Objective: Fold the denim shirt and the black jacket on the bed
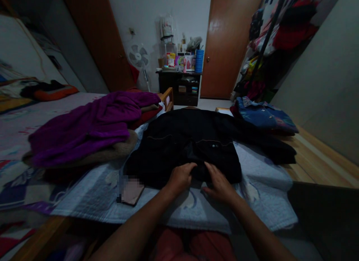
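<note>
A black jacket [193, 126] with thin tan piping and two small round snaps lies spread on a light blue quilted cloth [179, 216]. One sleeve stretches out to the right; the other is not plain to see. At the jacket's near edge, my left hand [181, 177] has its fingers curled around the fabric. My right hand [220, 184] rests on the same edge just to the right, fingers stretched out and thumb apart. Between the hands the fabric has a dark, bunched fold.
Left of the jacket is a pile of clothes topped by a purple fleece garment [92, 126]. A phone-like flat object [131, 191], partly blurred, lies near my left forearm. Folded denim clothing [266, 115] sits at the right. Behind stand a fan [139, 57] and a dark cabinet [179, 88].
</note>
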A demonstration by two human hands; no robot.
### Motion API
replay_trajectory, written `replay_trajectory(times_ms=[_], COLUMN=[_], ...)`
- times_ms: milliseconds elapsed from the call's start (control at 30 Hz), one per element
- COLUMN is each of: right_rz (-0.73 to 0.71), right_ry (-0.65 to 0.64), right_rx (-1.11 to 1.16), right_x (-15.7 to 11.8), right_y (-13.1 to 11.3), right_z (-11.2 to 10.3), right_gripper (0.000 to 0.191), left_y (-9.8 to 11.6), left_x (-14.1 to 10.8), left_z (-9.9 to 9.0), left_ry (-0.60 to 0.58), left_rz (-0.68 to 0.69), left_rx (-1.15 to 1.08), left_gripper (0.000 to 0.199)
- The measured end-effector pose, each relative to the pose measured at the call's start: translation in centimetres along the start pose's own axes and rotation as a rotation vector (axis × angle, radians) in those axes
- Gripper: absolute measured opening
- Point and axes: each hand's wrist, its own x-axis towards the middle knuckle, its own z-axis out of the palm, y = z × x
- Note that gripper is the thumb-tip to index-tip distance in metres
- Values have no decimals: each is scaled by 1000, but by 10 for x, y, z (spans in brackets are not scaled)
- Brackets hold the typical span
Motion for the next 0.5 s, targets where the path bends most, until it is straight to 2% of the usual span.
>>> replay_trajectory(times_ms=[100, 233, 400, 500], right_rz=[104, 204, 160, 137], right_ry=[61, 73, 9, -66], right_rx=[-51, -130, -292, -353], right_x=[-2, 0, 4, 6], right_y=[0, 1, 4, 3], right_z=[2, 2, 3, -11], right_gripper=[91, 77, 61, 45], left_y=[-6, -7, -7, -8], left_x=[0, -6, -12, -14], left_z=[-21, -42, -45, -44], left_ry=[108, 93, 100, 122], left_rz=[14, -30, 39, 139], left_rx=[-88, 19, 17, -34], left_gripper=[53, 51, 42, 39])
